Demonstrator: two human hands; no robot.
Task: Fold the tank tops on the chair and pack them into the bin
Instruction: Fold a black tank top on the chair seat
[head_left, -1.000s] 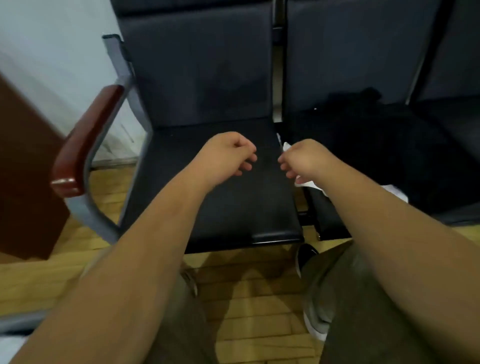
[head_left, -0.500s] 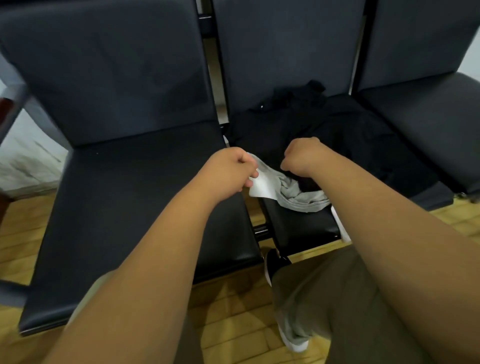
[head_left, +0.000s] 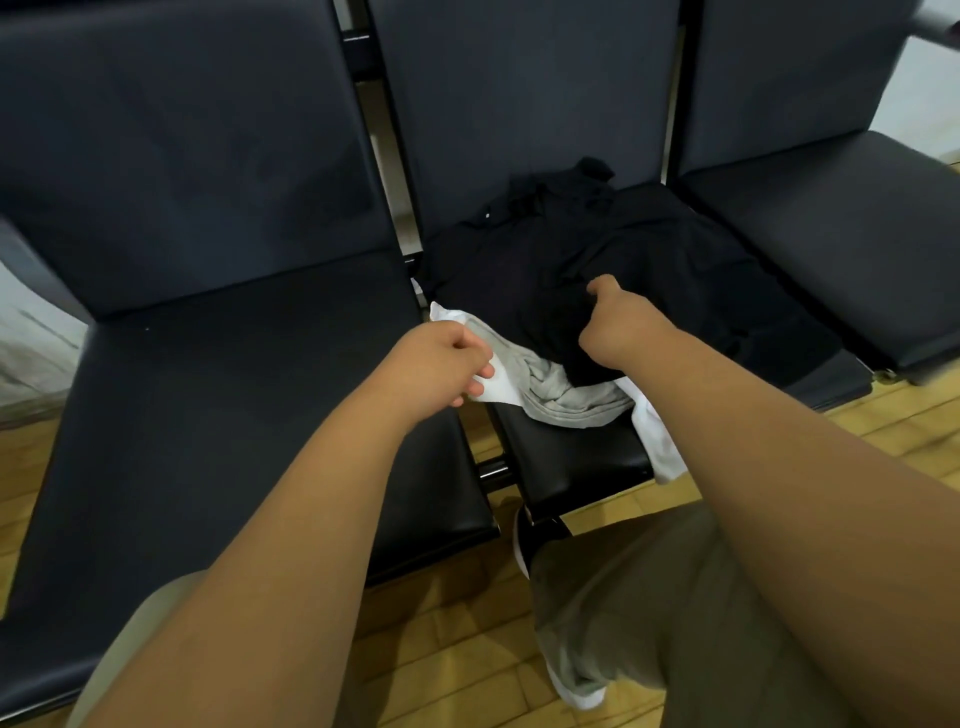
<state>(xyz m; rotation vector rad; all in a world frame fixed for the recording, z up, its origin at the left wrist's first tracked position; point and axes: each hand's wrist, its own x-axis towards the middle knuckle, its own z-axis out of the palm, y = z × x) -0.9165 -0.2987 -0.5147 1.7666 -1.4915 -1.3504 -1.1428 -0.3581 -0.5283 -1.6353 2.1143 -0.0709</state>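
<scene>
Head view. My left hand (head_left: 441, 364) pinches a white corner at the front left of the middle seat (head_left: 571, 467). My right hand (head_left: 618, 327) is curled into the black tank top (head_left: 675, 260) mid-seat (fingertips hidden). To do this well, I judge: lift one layer only, shake it free, find the straps, then lay it flat. The tops are one crumpled pile on that seat. The black one is on top, the grey tank top (head_left: 566, 400) is bunched at the front edge, and the white tank top (head_left: 660, 447) spills over the front. No bin in view.
</scene>
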